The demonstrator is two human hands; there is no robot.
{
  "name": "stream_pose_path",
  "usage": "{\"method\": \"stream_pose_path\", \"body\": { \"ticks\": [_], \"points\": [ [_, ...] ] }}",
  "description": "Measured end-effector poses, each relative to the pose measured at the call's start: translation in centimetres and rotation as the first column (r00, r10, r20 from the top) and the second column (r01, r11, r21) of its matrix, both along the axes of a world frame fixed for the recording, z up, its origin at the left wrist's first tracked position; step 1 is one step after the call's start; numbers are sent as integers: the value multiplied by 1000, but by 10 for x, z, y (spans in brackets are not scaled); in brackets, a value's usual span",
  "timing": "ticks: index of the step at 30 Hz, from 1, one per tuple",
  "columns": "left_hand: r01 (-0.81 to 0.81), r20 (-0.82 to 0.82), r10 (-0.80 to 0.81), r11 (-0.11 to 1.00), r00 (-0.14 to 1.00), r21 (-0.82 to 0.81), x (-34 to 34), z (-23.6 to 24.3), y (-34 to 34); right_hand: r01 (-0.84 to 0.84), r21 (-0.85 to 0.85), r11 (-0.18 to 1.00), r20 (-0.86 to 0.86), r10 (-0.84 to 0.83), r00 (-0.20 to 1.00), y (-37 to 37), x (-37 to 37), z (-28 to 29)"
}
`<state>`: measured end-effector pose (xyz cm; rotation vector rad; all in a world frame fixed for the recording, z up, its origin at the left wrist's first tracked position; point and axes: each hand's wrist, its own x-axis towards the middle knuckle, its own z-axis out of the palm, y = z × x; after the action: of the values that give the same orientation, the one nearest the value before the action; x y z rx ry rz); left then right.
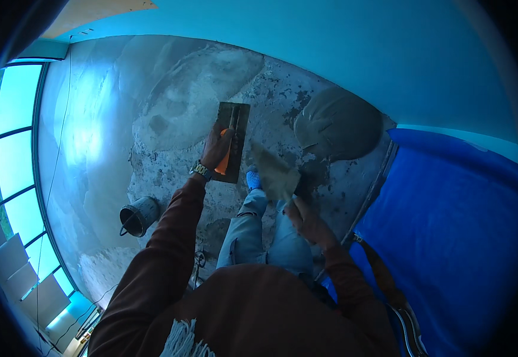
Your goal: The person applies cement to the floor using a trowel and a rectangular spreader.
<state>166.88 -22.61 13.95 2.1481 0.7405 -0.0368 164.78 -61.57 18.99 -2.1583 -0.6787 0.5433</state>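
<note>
Standing on a rough grey floor [170, 166], the person looks down at two tools. Farthest left, one metal bucket [138, 215] sits apart from both hands. The left hand [216, 149] is clenched round the orange handle of one rectangular float [231, 141], whose long axis runs away from the body, its far end over the smoother wet patch [193, 101]. To its right, the right hand [302, 215] grips one trowel [275, 175], blade loaded with grey mortar and pointing up-left toward the float, just beside it. One mortar heap [337, 124] lies beyond, nearer the right hand. A blue sheet [449, 220] covers the floor's right edge.
</note>
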Motion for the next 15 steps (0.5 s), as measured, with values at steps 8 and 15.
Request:
{"method": "stream_pose_path", "body": {
  "ticks": [8, 15],
  "points": [
    [229, -65, -243, 959, 968, -170, -2, 21, -7, -92, 29, 995, -970, 50, 239, 16, 40, 36],
    [258, 11, -260, 949, 966, -181, 4, 19, -4, 44, 9, 999, -981, 0, 194, 26, 52, 38]
  ]
}}
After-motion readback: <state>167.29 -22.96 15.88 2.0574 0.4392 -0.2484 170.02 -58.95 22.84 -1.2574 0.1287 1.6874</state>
